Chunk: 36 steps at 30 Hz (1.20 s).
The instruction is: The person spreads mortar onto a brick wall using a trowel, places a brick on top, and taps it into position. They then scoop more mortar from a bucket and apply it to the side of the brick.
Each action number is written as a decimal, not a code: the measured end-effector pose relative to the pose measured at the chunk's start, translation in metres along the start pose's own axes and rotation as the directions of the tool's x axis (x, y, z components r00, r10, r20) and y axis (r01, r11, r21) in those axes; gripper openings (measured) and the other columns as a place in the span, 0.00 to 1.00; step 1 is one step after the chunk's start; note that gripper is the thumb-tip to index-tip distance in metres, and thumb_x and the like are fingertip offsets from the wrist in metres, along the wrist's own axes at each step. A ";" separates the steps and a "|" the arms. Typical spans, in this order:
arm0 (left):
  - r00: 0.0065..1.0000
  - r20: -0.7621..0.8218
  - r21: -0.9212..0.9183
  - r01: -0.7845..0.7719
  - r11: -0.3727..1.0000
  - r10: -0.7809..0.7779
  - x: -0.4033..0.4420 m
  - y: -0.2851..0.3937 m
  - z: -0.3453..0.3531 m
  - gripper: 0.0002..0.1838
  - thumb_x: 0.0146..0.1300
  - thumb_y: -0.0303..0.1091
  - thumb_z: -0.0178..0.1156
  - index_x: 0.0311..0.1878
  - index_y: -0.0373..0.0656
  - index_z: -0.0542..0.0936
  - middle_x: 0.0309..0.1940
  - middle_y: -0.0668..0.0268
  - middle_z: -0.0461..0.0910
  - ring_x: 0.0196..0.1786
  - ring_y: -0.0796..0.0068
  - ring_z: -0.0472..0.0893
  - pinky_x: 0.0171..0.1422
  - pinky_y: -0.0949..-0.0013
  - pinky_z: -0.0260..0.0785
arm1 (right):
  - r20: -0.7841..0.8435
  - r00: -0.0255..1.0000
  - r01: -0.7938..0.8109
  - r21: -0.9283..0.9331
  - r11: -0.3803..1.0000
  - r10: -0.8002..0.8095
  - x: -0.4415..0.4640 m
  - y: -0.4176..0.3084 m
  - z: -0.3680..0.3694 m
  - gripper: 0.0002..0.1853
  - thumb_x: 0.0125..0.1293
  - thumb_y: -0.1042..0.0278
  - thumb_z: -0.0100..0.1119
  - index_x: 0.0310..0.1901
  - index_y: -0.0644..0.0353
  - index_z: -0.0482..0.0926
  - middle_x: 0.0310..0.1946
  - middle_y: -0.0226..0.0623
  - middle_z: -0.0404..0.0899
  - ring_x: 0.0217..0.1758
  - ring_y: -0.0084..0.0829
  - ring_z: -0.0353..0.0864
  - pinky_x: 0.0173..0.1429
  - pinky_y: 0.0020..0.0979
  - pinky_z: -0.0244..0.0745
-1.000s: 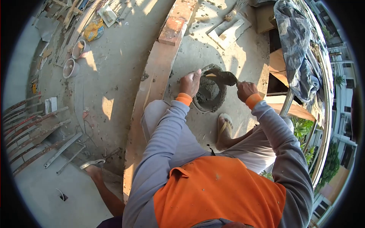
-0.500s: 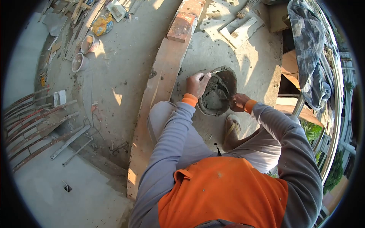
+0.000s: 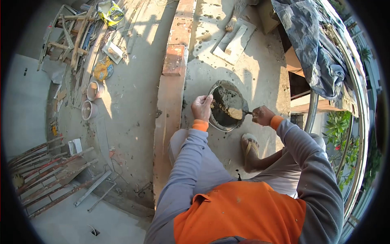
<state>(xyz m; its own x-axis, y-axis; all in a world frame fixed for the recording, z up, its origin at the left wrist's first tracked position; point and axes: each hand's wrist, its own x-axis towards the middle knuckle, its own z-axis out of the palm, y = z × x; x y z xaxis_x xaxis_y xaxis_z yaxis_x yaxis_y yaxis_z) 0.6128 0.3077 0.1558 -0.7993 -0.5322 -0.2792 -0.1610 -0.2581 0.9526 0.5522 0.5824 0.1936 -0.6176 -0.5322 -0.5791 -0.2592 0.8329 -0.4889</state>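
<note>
A round bucket (image 3: pixel 242 96) of wet grey mortar (image 3: pixel 227 96) stands on the concrete floor in front of me. My left hand (image 3: pixel 202 107) grips its left rim, fingers closed. On the other side, my right hand (image 3: pixel 263 115) is closed around the handle of a trowel (image 3: pixel 235 113). The trowel's blade is over the bucket's inside, near its right wall, and its face catches the sunlight.
A long wooden board (image 3: pixel 168 105) lies left of the bucket, with a red block (image 3: pixel 174 60) on it. Beyond are a brush (image 3: pixel 232 23) and pale flat pieces (image 3: pixel 235 44). My sandalled foot (image 3: pixel 250 152) is close by. Metal bars (image 3: pixel 57 175) lie at the lower left.
The trowel blade has come up from the mortar and its face now shows over the bucket. My right hand has risen slightly relative to the bucket. The whole view has shifted.
</note>
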 end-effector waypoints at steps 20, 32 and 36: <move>0.981 0.002 0.475 -0.174 0.863 0.196 0.051 0.003 -0.068 0.36 0.63 0.53 0.58 0.60 0.28 0.67 0.53 0.47 0.73 0.56 0.58 0.74 0.61 0.62 0.65 | -0.315 0.948 0.039 0.265 0.963 0.048 -0.048 -0.057 -0.018 0.14 0.51 0.62 0.53 0.27 0.68 0.74 0.25 0.58 0.76 0.33 0.55 0.78 0.38 0.44 0.73; 0.991 -0.047 0.948 0.005 0.317 0.127 0.083 -0.011 -0.209 0.48 0.63 0.66 0.43 0.68 0.28 0.54 0.69 0.36 0.51 0.72 0.44 0.53 0.74 0.53 0.48 | -0.269 0.957 0.194 0.874 0.445 0.111 0.116 -0.180 0.075 0.13 0.55 0.64 0.55 0.32 0.68 0.75 0.20 0.45 0.76 0.20 0.35 0.78 0.29 0.34 0.74; 0.964 -0.261 0.914 0.262 0.310 -0.045 0.089 -0.030 -0.214 0.48 0.64 0.67 0.40 0.71 0.33 0.49 0.72 0.43 0.46 0.74 0.48 0.49 0.76 0.53 0.44 | -0.519 0.801 0.247 0.741 0.625 0.299 0.187 -0.170 0.113 0.14 0.54 0.62 0.58 0.35 0.67 0.76 0.29 0.52 0.80 0.34 0.49 0.81 0.41 0.42 0.75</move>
<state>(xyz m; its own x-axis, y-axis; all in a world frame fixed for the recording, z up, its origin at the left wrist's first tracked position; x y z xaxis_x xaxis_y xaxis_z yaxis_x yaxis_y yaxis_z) 0.6709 0.0953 0.0764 -0.6127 -0.7116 -0.3440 -0.7882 0.5177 0.3328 0.5648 0.3243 0.0946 -0.9575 -0.0985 -0.2710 0.2353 0.2763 -0.9318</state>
